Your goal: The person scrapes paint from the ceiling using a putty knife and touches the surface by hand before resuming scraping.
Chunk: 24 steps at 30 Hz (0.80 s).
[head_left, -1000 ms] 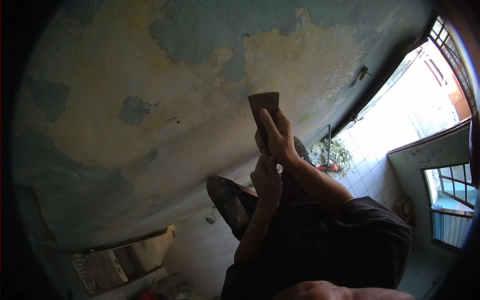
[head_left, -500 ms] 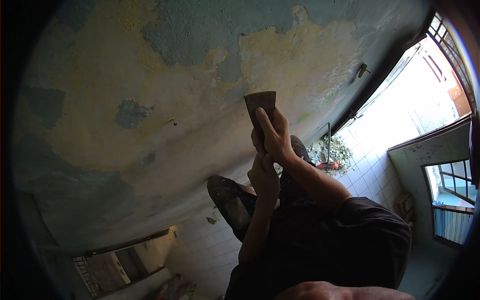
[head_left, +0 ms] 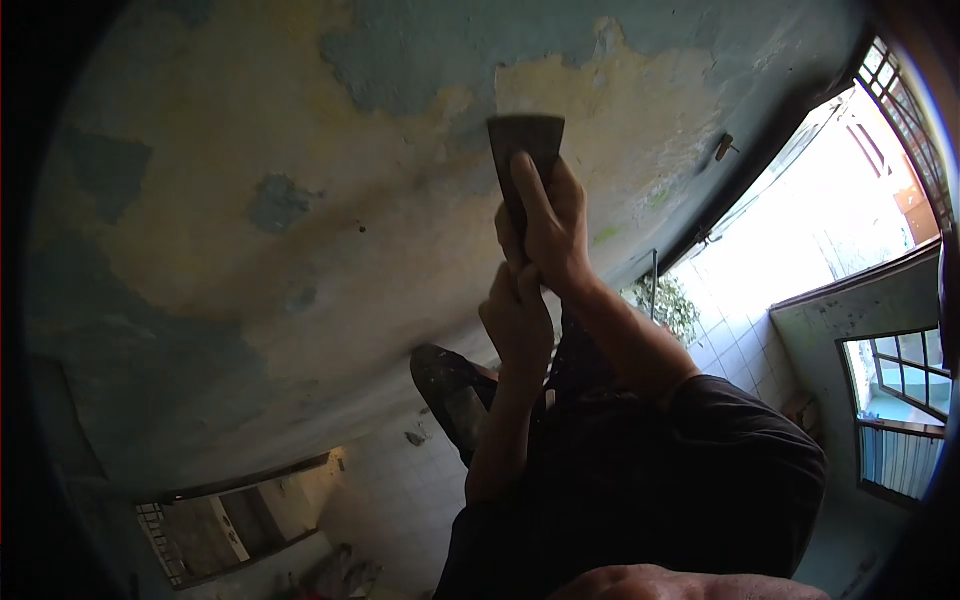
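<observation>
A dark, wide-bladed scraper [head_left: 527, 133] points up at the wall [head_left: 400, 190], its flat edge overlapping a pale, peeled area. My right hand [head_left: 552, 225] is wrapped around it just below the blade, with the thumb laid along the blade's face. Lower down, my left hand [head_left: 520, 325] is closed around the handle end, close below the right hand. Most of the handle is hidden by the fingers. Around the blade, blue-green paint gives way to yellowish and cream patches with ragged edges.
A small metal fitting [head_left: 725, 147] sticks out of the wall near the bright doorway [head_left: 790, 190]. Paint flakes [head_left: 675, 305] lie heaped on the tiled floor, beside an upright pole [head_left: 655, 285]. A barred window [head_left: 905, 390] is at the right, and my bent knee [head_left: 440, 375] is close to the wall.
Both hands and the scraper have moved up along the wall, away from my body. The red-based end of the pole is now hidden behind my arm.
</observation>
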{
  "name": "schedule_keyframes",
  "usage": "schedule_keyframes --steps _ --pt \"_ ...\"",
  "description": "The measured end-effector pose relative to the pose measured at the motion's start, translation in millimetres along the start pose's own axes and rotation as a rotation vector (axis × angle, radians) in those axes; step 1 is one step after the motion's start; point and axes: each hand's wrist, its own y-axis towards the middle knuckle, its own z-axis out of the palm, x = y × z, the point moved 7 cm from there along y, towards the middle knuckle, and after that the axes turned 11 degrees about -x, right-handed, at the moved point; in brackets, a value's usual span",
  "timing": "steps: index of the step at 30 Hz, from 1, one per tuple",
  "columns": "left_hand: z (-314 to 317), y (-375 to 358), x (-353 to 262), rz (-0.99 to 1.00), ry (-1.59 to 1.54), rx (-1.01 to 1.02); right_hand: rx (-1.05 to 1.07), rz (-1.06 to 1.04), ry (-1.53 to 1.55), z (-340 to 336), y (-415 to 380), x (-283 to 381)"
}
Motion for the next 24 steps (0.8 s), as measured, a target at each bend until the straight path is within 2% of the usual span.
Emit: schedule_keyframes --steps 6,12,24 --pt "3 -38 53 -0.072 0.025 0.047 -0.038 0.114 -0.058 -30 -18 -54" --pt "-1 -49 54 -0.167 0.046 0.048 -0.036 0.190 -0.070 -36 -27 -66" --pt "0 -47 60 -0.163 0.054 0.021 -0.038 0.188 -0.069 -34 -25 -68"
